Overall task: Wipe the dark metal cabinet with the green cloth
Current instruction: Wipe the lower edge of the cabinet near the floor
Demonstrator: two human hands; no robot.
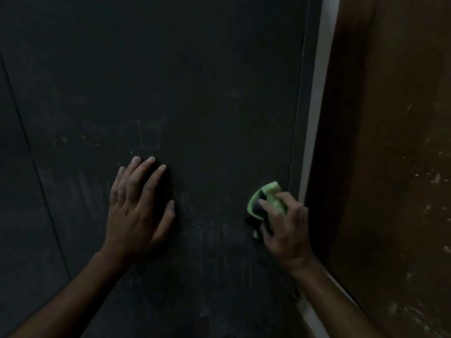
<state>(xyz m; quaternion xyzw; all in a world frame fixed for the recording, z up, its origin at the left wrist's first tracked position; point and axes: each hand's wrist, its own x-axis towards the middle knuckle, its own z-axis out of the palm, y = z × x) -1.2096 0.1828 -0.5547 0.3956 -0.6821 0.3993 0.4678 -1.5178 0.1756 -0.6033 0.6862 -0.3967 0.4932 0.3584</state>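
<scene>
The right hand point(284, 223) has its grip curled round a bunched green cloth point(267, 200), pressing it against the dark cabinet point(195, 93) low on the panel's right side. The cloth sits just beside the cabinet's right edge, where a pale strip point(317, 113) runs up between the metal and a brown wall point(390, 142). So there is almost no room to go further right; the open, unwiped-looking stretch lies to the left and above, where faint dusty smears show. The left hand point(138, 206) is spread flat, fingers straight, resting on the panel well left of the cloth. I would judge a leftward stroke would meet that hand soon; upward is freer.
</scene>
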